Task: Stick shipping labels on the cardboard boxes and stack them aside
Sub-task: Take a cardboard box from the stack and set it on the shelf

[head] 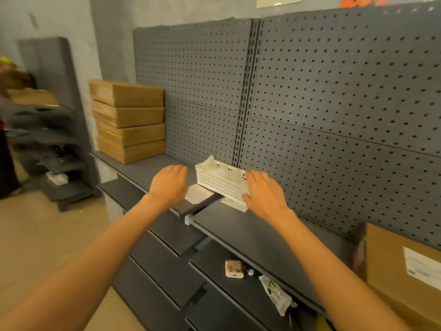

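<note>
Four flat cardboard boxes, plain brown with crisp edges, sit stacked at your 10 o'clock on the grey metal shelf, against the dotted pegboard. Your left hand hovers flat with fingers straight, holding nothing. Your right hand, fingers spread, touches the white perforated plastic basket at 12 o'clock. White paper labels lie beneath it. At 4 o'clock, another labelled box rests.
</note>
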